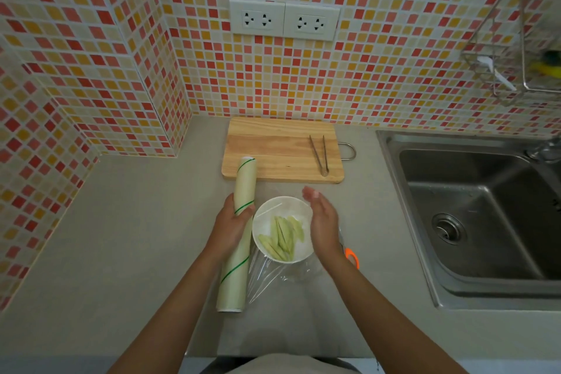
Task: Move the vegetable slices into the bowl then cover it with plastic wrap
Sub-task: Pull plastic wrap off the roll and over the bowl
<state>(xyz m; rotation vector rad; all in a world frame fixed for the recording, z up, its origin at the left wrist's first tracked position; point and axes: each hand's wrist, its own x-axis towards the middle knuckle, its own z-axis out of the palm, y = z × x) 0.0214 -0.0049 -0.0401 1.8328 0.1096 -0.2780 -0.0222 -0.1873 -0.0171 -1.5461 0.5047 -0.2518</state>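
Two hands: both over the grey desk (pixel 127 222), one on each side of the bowl.
Left hand (pixel 232 223): fingers curled around the plastic wrap roll (pixel 239 231) near its middle, gripping it.
Right hand (pixel 323 220): flat and open, fingers together, palm turned toward the bowl's right rim, grasping nothing; whether it touches the film cannot be told.
Plastic wrap roll: pale with green stripes, lying just left of the bowl, its far end over the near left corner of the cutting board.
Bowl (pixel 267 215): white, on the desk between the hands, with clear film stretched across its top.
Vegetable slices (pixel 280 237): pale green strips lying inside the bowl, toward its near side.
Loose film (pixel 267 276): wrinkled clear sheet spreading from the roll onto the desk nearer the person than the bowl.
Cutting board (pixel 273 149): wooden, beyond the bowl by the tiled wall.
Tongs (pixel 320 155): metal, resting on the board's right part.
Orange handle (pixel 352 256): partly hidden behind the right wrist.
Sink (pixel 473 209): steel, well to the right.
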